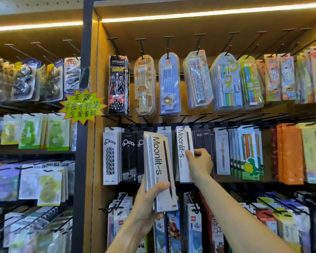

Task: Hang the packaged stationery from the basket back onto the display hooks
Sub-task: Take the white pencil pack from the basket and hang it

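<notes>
Stationery shop – packaged pencils [169, 83], display hooks [167, 45]

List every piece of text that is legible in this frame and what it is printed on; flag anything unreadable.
"Moonlit-S": white packs gripped in the left hand.
"Moonlit-S": hanging white pack pinched by the right hand.
"DotDot": white pack and black pack on the same row.
"deli": dark pack.
"正艰 不脏手铅笔 全国首创": handwritten green starburst sign; first line uncertain.
Small print and all other packaging: too blurred to read.

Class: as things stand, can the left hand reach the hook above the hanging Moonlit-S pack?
Probably yes: the left hand grips a Moonlit-S stack just below-left of that hook; only the right hand holds the hanging pack.
</notes>
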`<state>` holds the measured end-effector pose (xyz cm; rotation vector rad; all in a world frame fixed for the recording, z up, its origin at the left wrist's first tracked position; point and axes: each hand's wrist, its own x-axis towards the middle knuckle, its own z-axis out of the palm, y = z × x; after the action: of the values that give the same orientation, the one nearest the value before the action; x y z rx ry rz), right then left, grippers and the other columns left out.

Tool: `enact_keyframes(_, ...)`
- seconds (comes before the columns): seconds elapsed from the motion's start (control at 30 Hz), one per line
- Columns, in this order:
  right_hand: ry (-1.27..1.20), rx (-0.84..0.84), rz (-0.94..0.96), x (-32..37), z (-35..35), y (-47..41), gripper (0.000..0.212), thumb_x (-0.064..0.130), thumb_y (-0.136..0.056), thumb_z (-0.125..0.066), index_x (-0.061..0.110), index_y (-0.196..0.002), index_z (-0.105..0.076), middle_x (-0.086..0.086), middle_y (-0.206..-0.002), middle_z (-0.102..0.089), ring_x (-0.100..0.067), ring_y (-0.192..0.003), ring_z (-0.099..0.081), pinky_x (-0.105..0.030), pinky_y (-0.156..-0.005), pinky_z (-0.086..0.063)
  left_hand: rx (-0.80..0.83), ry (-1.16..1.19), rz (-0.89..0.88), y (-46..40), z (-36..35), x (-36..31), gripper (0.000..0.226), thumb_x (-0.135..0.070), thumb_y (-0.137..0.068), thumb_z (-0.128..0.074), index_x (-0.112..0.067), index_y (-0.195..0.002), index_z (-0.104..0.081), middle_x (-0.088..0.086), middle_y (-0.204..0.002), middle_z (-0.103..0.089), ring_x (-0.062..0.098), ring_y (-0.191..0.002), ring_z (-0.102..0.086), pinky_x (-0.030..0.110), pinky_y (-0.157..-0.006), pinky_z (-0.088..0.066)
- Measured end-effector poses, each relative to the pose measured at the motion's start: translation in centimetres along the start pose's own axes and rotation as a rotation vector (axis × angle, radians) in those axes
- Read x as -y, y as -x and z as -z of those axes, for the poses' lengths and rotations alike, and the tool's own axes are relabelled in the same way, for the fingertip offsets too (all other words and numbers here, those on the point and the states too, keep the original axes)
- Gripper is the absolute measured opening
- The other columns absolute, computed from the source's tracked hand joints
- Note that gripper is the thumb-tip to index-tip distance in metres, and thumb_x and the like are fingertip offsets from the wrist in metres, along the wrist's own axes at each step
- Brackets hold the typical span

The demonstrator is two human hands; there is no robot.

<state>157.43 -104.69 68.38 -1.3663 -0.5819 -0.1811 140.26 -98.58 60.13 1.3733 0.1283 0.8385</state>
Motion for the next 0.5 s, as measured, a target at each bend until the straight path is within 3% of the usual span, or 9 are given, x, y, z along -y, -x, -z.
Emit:
enact_keyframes(0.07, 0.104, -0.003, -0.046, -0.2, -0.6, -0.8, 0.014, 0.034, -0.096, -0.068, 0.023, -0.1, -0.06, -0.008, -0.111, -0.071, -0.027, -0.097, -0.068, -0.042, -0.082, -0.058, 0.011, 0.014, 0.008, 0.1, -0.2, -0.1, 0.088, -0.035, -0.058, -0.093, -0.013, -0.134, -0.055, 0.023, -0.099, -0.072, 0.034, -0.076, -0.07, 0.024, -0.033, -0.045)
enact_keyframes(0.17, 0.276, -0.034, -0.059, 0.2, -0.2, 0.3, 0.028, 0.036, -0.098, -0.066, 0.02, -0.12, -0.069, -0.008, -0.12, -0.071, -0.03, -0.111, -0.065, -0.036, -0.087, -0.049, 0.048, 0.02, 0.027, 0.0, -0.1, 0.1, 0.088, -0.037, -0.058, -0.092, -0.018, -0.135, -0.055, 0.02, -0.098, -0.074, 0.032, -0.075, -0.072, 0.024, -0.033, -0.044)
enact_keyframes(0.23, 0.23, -0.053, 0.014, 0.8, 0.9, 2.9, 0.04, 0.045, -0.096, -0.066, 0.022, -0.128, -0.066, -0.002, -0.119, -0.071, -0.027, -0.114, -0.065, -0.04, -0.096, -0.05, 0.057, 0.004, 0.014, -0.1, 0.0, 0.4, 0.083, -0.037, -0.063, -0.092, -0.026, -0.136, -0.056, 0.016, -0.098, -0.073, 0.03, -0.074, -0.071, 0.025, -0.035, -0.045)
enact_keyframes(0.27, 0.151, -0.025, 0.075, 0.9, 1.5, 4.6, 0.041, 0.051, -0.093, -0.067, 0.026, -0.125, -0.066, 0.003, -0.114, -0.072, -0.021, -0.11, -0.067, -0.041, -0.096, -0.052, 0.064, -0.012, 0.007, -0.1, -0.1, 0.5, 0.08, -0.038, -0.065, -0.092, -0.028, -0.136, -0.056, 0.014, -0.098, -0.073, 0.028, -0.073, -0.07, 0.026, -0.037, -0.045)
enact_keyframes(0.37, 0.051, 0.202, 0.193, 1.7, 3.1, 9.5, 0.048, 0.063, -0.078, -0.077, 0.037, -0.113, -0.058, 0.014, -0.096, -0.07, 0.0, -0.087, -0.067, -0.031, -0.077, -0.057, 0.084, -0.036, -0.015, 0.3, -0.8, 0.7, 0.062, -0.033, -0.078, -0.088, -0.037, -0.133, -0.06, 0.012, -0.102, -0.077, 0.024, -0.072, -0.071, 0.027, -0.042, -0.044)
enact_keyframes(0.43, 0.155, 0.26, 0.251, 1.6, 3.3, 10.7, 0.056, 0.065, -0.071, -0.081, 0.041, -0.111, -0.051, 0.016, -0.092, -0.067, 0.0, -0.082, -0.067, -0.032, -0.072, -0.059, 0.074, -0.057, -0.02, 0.4, -1.6, 0.8, 0.052, -0.03, -0.084, -0.083, -0.05, -0.126, -0.061, 0.01, -0.107, -0.079, 0.022, -0.074, -0.072, 0.029, -0.043, -0.046)
enact_keyframes(0.5, 0.226, 0.239, 0.271, 1.7, 3.4, 10.9, 0.057, 0.06, -0.071, -0.083, 0.04, -0.11, -0.047, 0.018, -0.091, -0.064, -0.002, -0.084, -0.065, -0.037, -0.075, -0.059, 0.07, -0.092, -0.037, 0.2, -2.0, 1.2, 0.056, -0.035, -0.081, -0.084, -0.049, -0.13, -0.06, 0.007, -0.114, -0.078, 0.025, -0.09, -0.076, 0.046, -0.057, -0.06)
